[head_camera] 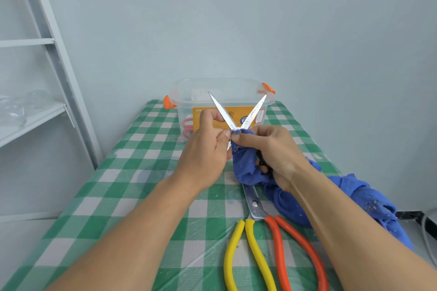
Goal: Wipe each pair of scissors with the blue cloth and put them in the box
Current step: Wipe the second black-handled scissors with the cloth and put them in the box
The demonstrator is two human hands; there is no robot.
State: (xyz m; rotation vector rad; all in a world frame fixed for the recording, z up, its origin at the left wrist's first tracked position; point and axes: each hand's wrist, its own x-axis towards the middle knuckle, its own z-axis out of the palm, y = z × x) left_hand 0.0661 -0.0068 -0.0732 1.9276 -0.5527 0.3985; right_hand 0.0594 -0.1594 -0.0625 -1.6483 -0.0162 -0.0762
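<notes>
1. the left hand (208, 149) has its fingers curled round the handle end of the open scissors (222, 110), holding them up above the table (142, 172)
2. the blades spread in a v, with the tips pointing away toward the box (186, 106)
3. the right hand (277, 149) pinches the blue cloth (244, 165) round the spot where the two blades cross, thumb on top
4. the rest of the cloth trails down under the right wrist and lies bunched along the right side of the table
5. the clear box with orange clips stands at the far end of the table, and a pink-handled pair (188, 126) shows through its wall
6. a big pair (254, 203) with yellow and orange handles lies flat on the table between the forearms, its blade tips under the cloth
7. a grey shelf (35, 116) stands to the left
</notes>
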